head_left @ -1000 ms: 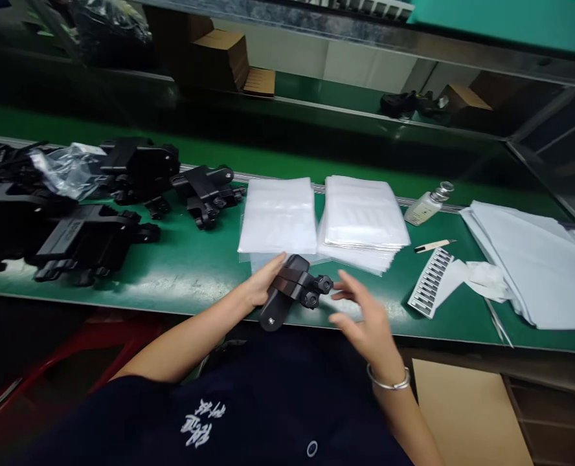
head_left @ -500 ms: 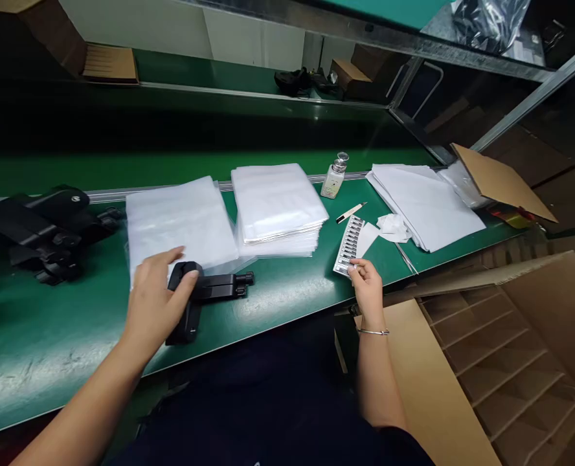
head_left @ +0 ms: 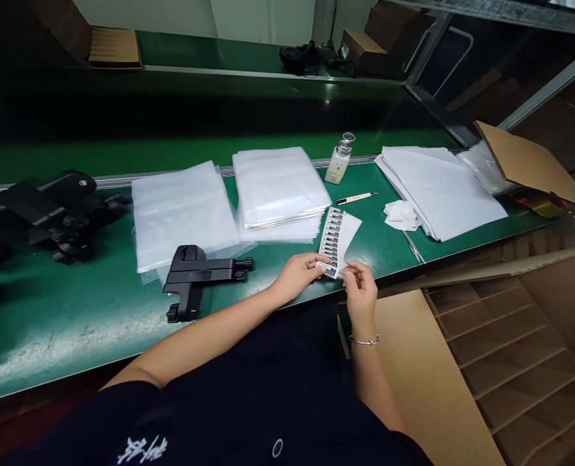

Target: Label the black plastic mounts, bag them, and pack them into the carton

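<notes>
From the left hand (head_left: 297,275) and right hand (head_left: 360,288) at the near edge of the surface (head_left: 74,336), a bare green strip runs toward 9 o'clock up to the black bracket (head_left: 195,275). Past it the near edge stays free. At 11 o'clock two stacks of plastic bags (head_left: 278,191) block the way. At 12 lies the label sheet (head_left: 338,233), with the bottle (head_left: 340,162) behind it. A narrow gap opens at 1 o'clock before the crumpled tissue (head_left: 401,213) and white sheets (head_left: 443,194). At 4 o'clock stands the divided cardboard box (head_left: 501,349).
</notes>
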Motion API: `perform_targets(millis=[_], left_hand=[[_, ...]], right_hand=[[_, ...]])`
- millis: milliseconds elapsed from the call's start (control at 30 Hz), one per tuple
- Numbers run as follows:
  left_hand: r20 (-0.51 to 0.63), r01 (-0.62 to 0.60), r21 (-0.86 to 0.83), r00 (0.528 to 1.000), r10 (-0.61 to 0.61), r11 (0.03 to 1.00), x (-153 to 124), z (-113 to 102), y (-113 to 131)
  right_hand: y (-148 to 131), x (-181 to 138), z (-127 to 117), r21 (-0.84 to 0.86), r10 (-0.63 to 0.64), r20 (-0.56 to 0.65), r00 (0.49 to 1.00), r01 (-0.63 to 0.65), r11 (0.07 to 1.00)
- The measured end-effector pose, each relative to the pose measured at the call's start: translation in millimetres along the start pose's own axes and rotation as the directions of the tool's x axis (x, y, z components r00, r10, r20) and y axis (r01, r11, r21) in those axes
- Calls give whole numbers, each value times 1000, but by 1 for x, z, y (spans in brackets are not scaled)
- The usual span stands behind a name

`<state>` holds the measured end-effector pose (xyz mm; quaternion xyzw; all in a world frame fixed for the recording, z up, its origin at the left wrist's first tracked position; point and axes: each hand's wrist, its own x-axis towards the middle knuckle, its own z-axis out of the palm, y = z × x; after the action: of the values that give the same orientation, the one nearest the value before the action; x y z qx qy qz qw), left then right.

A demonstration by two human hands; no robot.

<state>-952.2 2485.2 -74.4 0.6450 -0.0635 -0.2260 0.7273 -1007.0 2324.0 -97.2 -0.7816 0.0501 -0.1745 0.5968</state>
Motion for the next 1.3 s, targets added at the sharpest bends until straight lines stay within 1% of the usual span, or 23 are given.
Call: perform_targets(millis=[67, 133, 200, 300, 367, 500, 567, 633, 667, 733, 800, 833, 867, 900, 933, 967, 1000, 1033, 1067, 1100, 1167, 1233, 1300], left_hand=[[-20, 3, -34, 1000, -4, 999, 0, 4, 1], [-38, -7, -59, 999, 5, 998, 0, 9, 0], [-62, -17, -89, 998, 11, 996, 1, 13, -1], [-91, -15, -123, 996, 3, 992, 3, 14, -5], [-91, -17, -120, 996, 6, 993, 6, 12, -7], [-42, -48, -27, 998, 47, 998, 9, 12, -11], [-7, -77, 82, 997, 78, 994, 4, 13, -13], [65, -108, 263, 993, 94, 959, -8, 8, -11], [110, -130, 376, 989, 95, 917, -16, 0, -7], [175, -192, 594, 979, 108, 781, -36, -29, 3], [155, -234, 755, 971, 180, 613, -58, -80, 18], [113, -224, 814, 966, 233, 536, -69, -110, 24], [45, -182, 863, 957, 288, 472, -81, -141, 29], [-20, -120, 900, 950, 313, 419, -92, -171, 32], [-70, -56, 916, 953, 294, 398, -101, -196, 32], [-96, -26, 912, 957, 273, 410, -110, -216, 29], [-122, -4, 900, 958, 261, 435, -117, -228, 23], [-145, 9, 885, 955, 258, 466, -121, -232, 17], [-169, 16, 869, 949, 266, 495, -125, -230, 9], [-192, 24, 856, 942, 276, 516, -127, -223, 2], [-223, 37, 838, 934, 280, 544, -129, -200, -8], [-219, 30, 820, 939, 265, 572, -130, -179, -11], [-213, 18, 803, 942, 259, 595, -130, -167, -9]], right_hand=[[-2, -1, -6, -173, -140, -24, 990, 134, 976], [-4, 0, -8, -304, -252, 6, 968, 242, 921], [-4, 0, -7, -393, -324, 21, 946, 306, 867], [-2, -1, -2, -498, -397, 38, 917, 362, 788], [-1, -2, 2, -511, -413, 26, 910, 367, 778], [-5, -6, 5, -389, -306, -78, 949, 254, 886], [-11, -8, 3, -398, -331, -158, 930, 247, 884], [-19, -9, -1, -424, -405, -244, 881, 278, 862], [-22, -9, -3, -410, -412, -276, 868, 282, 868], [-26, -7, -6, -303, -330, -321, 888, 234, 924], [-27, -1, -5, -128, -175, -345, 922, 139, 982], [-26, 2, -3, -27, -101, -346, 933, 98, 995], [-25, 6, 1, 72, -39, -333, 942, 67, 995], [-25, 9, 8, 160, 6, -297, 955, 43, 986], [-26, 12, 16, 225, 35, -233, 972, 19, 974], [-28, 14, 26, 260, 46, -148, 988, -6, 966], [-33, 15, 38, 262, 44, -46, 998, -30, 965], [-39, 16, 52, 237, 29, 66, 997, -44, 971], [-46, 16, 67, 194, 8, 181, 983, -44, 980], [-53, 15, 83, 144, -12, 292, 956, -31, 989], [-68, 15, 116, 51, -34, 476, 879, 11, 999], [-78, 17, 145, -43, -1, 605, 796, 35, 998], [-81, 21, 164, -147, 75, 682, 728, 36, 988]])
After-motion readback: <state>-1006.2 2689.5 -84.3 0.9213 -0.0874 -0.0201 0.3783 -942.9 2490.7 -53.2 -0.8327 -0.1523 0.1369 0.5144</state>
